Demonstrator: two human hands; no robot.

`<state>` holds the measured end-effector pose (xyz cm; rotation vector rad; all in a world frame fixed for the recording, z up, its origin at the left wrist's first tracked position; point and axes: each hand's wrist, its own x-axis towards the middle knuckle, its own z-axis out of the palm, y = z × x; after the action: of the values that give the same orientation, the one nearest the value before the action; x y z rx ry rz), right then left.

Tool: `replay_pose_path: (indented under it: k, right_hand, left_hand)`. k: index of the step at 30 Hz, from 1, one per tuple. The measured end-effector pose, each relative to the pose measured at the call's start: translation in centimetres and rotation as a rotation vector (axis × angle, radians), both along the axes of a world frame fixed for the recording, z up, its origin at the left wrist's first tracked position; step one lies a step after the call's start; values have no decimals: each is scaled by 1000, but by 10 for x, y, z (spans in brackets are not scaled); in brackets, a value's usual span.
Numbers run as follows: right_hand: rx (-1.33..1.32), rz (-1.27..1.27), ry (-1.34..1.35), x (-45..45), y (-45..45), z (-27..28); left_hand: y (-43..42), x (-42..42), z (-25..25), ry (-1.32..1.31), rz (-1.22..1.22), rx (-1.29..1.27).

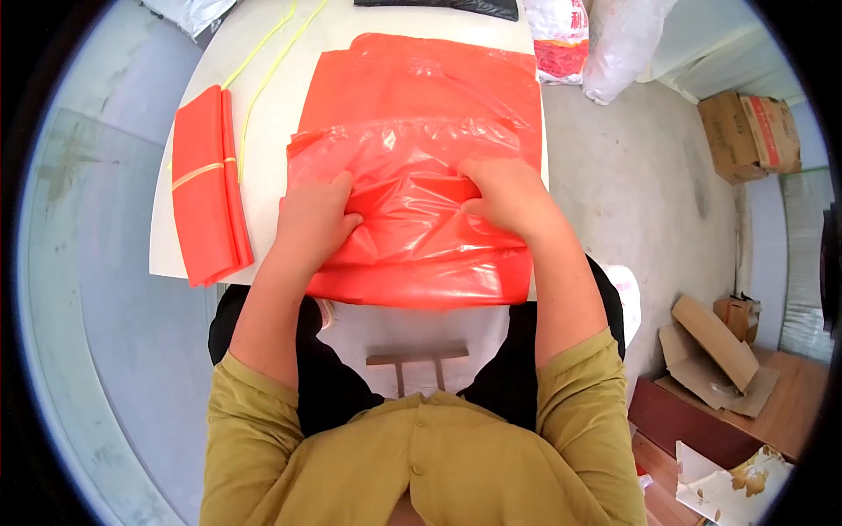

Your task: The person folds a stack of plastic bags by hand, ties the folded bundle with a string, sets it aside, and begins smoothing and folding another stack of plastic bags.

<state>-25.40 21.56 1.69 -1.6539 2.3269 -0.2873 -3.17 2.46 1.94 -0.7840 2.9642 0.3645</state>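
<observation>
Several red plastic sheets or bags lie in a stack on the white table, with the nearest part wrinkled and hanging over the front edge. My left hand is closed on the left side of the red plastic, its thumb pointing inward. On the right side, my right hand grips the same plastic, fingers bent and partly hidden under it. A folded red bundle with a yellow band around it rests at the table's left edge.
Yellow cords lie beyond the bundle. A black item sits at the far edge. White sacks stand behind right. Cardboard boxes and an opened carton are at the right. My legs are under the table.
</observation>
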Motion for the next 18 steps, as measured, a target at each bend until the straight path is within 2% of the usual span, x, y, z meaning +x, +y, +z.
replay_pose_path:
  k: [4, 6, 9, 12, 16, 18]
  right_hand:
    - [116, 28, -33, 0, 7, 6]
    - [64, 38, 4, 7, 13, 14]
    - [6, 0, -22, 18, 26, 40]
    - [-113, -29, -54, 25, 42, 72]
    - [-267, -159, -25, 39, 62, 128]
    - [-311, -176, -4, 43, 71, 146]
  left_hand:
    - [3, 9, 8, -49, -36, -12]
    - [2, 12, 14, -99, -67, -30]
    - [3, 22, 29, 34, -96, -114]
    - [16, 26, 72, 86, -58, -235]
    - [37, 33, 133, 382, -147, -635]
    - [47, 37, 163, 482, -161, -732]
